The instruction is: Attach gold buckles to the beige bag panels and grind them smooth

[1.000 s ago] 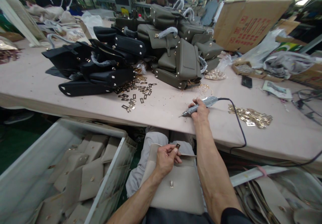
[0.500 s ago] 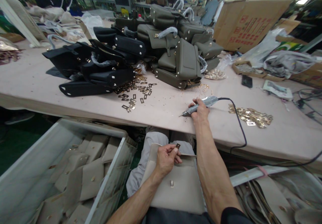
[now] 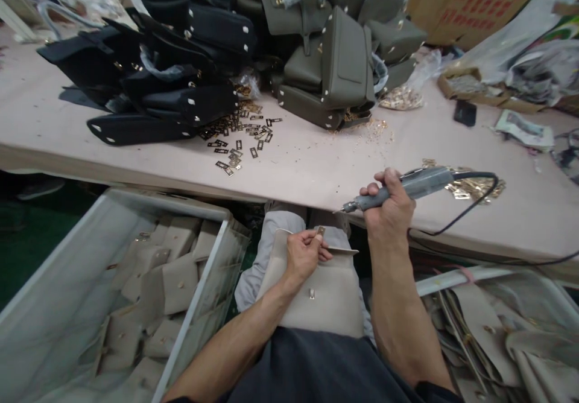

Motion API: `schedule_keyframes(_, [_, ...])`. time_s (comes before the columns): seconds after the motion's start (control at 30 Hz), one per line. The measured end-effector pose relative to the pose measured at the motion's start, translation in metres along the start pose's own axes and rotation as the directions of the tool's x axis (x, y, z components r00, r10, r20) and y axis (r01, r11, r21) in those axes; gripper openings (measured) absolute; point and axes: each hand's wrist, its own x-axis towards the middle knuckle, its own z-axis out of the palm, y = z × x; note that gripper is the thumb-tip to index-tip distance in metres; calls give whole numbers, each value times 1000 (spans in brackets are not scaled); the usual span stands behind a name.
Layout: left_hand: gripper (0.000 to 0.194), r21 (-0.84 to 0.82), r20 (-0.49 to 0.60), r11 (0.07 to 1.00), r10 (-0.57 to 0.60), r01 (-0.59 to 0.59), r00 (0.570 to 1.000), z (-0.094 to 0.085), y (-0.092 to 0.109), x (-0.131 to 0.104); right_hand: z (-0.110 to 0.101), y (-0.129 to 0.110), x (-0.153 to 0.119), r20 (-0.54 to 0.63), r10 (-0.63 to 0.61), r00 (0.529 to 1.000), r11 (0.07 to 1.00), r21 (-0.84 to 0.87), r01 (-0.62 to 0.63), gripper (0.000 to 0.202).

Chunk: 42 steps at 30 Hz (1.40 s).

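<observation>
A light beige bag piece with a small metal clasp lies across the lap. At its upper edge my left hand pinches a small metal plate between thumb and fingers, next to the raised flap. My right hand is wrapped round a grey electric screwdriver, held above the table's front edge. The tool's tip points left, and its cable runs off to the right.
On the table are black bags, olive bags, loose metal plates and gold-coloured parts. Bins of beige pieces stand at left and right. A cardboard box stands behind.
My right hand has lifted the screwdriver off the tabletop and brought it nearer. My left hand still pinches the plate by the flap. The view has tipped downward.
</observation>
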Motion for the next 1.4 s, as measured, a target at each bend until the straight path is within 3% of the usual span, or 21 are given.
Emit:
schedule_keyframes(0.17, [39,0,-16,1000,-16,16,1000,4,-2,0,-4,3,-40,74,-93,993,993,-65,98,25])
schedule_keyframes(0.37, [36,-23,-35,1000,-16,15,999,7,0,-2,-3,13,-59,131,-126,983,983,-116,142,23])
schedule_keyframes(0.83, [30,-10,-31,1000,-7,6,1000,6,1,-5,-6,31,-62,155,-181,971,968,-147,204,25])
schedule_keyframes(1.0, [29,-10,-28,1000,-16,15,999,6,2,-4,-10,36,-66,267,-229,936,938,-196,285,26])
schedule_keyframes(1.2, [26,4,-33,1000,-14,14,999,5,6,-3,-13,39,-74,427,-174,887,904,-289,316,21])
schedule_keyframes(1.4, [28,5,1,1000,11,-11,1000,0,3,-4,-15,41,-70,511,-149,847,935,-207,289,29])
